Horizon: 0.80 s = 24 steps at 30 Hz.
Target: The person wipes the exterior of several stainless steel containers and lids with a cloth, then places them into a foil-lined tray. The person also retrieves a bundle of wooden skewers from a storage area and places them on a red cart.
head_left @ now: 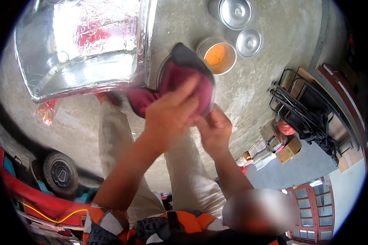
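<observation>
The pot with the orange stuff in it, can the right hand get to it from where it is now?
Probably yes. The pot of orange paste stands uncovered just beyond the right hand, with bare concrete between, but that hand grips the maroon cloth and would need to let go.

Bare grey concrete floor (274, 53) in daylight — red-framed windows (315, 204) lower right, a black metal rack (306, 110) nearby.

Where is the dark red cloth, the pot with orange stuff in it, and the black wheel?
dark red cloth (184, 69): head view, its upper middle.
pot with orange stuff (216, 55): head view, the orange inside.
black wheel (60, 173): head view, its hub.
</observation>
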Tool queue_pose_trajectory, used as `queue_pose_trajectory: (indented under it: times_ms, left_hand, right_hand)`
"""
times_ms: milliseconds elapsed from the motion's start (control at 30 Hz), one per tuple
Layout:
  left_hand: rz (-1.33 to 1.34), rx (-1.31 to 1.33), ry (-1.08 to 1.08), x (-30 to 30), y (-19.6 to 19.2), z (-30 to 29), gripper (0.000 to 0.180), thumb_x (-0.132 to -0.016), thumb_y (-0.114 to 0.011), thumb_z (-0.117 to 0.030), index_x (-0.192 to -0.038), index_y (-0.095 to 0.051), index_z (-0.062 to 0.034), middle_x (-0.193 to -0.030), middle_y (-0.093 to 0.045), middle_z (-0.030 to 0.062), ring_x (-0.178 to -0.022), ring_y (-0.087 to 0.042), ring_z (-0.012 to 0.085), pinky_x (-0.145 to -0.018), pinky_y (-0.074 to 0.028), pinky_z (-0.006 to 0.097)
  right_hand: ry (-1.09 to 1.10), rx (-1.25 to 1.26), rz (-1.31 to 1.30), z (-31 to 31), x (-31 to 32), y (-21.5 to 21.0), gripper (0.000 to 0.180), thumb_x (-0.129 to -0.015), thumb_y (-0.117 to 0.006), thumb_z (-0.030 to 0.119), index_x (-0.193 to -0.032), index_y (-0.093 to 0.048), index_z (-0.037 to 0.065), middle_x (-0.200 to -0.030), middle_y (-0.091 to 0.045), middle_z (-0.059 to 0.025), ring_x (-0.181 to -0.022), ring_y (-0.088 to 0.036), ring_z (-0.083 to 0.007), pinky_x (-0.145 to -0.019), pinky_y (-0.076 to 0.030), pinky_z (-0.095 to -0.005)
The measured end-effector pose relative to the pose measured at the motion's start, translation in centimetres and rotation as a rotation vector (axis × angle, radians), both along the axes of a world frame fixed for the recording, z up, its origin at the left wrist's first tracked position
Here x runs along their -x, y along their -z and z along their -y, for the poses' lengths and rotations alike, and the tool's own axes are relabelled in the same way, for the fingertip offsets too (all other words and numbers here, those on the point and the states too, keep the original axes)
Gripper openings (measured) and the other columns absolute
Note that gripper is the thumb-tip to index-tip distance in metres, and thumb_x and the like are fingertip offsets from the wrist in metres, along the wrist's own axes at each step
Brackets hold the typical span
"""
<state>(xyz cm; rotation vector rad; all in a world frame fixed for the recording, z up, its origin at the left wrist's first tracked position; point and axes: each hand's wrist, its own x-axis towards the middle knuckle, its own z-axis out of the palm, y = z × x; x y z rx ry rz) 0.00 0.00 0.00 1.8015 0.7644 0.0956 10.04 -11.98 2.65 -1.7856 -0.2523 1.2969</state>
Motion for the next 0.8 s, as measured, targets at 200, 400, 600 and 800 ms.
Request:
queue_pose_trajectory:
  times_ms: [200,400,600,800]
  left_hand:
    - [0.208,0.004,0.118,0.9,1.4,0.4,0.037,-0.060,-0.058,-0.002,-0.097,-0.061,-0.0027,-0.111,-0.057,0.0046,-0.061,-0.046,0.0227,-0.057,-0.042,0.032]
    - [0.027,-0.144,0.162,6.6,3.7,1.3,0.039,-0.059,-0.059,-0.003,-0.098,-0.062,-0.0055,-0.108,-0.058,0.0039,-0.070,-0.051,0.0208,-0.065,-0.044,0.029]
    - [-0.167,0.869,-0.652,6.6,1.0,0.6,0.028,-0.079,-0.056,-0.008,-0.106,-0.056,0.0004,-0.103,-0.060,0.0085,-0.093,-0.055,0.0161,-0.082,-0.043,0.027]
    - [-0.288,0.836,-0.712,4.1,-1.5,0.4,0.029,-0.081,-0.061,-0.016,-0.103,-0.056,0.0017,-0.094,-0.061,0.0080,-0.084,-0.056,0.0105,-0.074,-0.045,0.026]
  right_hand:
    - [0.217,-0.094,0.009,-1.0,-0.7,1.0,0.031,-0.082,-0.060,0.003,-0.111,-0.053,-0.005,-0.101,-0.060,-0.0076,-0.088,-0.057,-0.0126,-0.081,-0.046,-0.0265]
    - [0.253,0.104,-0.041,-0.3,-2.2,0.5,0.021,-0.084,-0.055,0.005,-0.103,-0.057,-0.003,-0.086,-0.063,-0.0090,-0.071,-0.062,-0.0143,-0.058,-0.053,-0.0262]
    - [0.248,0.223,-0.179,1.1,-1.9,0.9,0.023,-0.083,-0.050,-0.001,-0.106,-0.056,-0.002,-0.086,-0.061,-0.0078,-0.067,-0.058,-0.0115,-0.057,-0.051,-0.0239]
    - [0.031,0.218,0.124,0.5,-0.4,2.4,0.056,-0.083,-0.058,0.022,-0.131,-0.034,0.005,-0.120,-0.046,-0.0131,-0.104,-0.051,-0.0204,-0.081,-0.046,-0.0318]
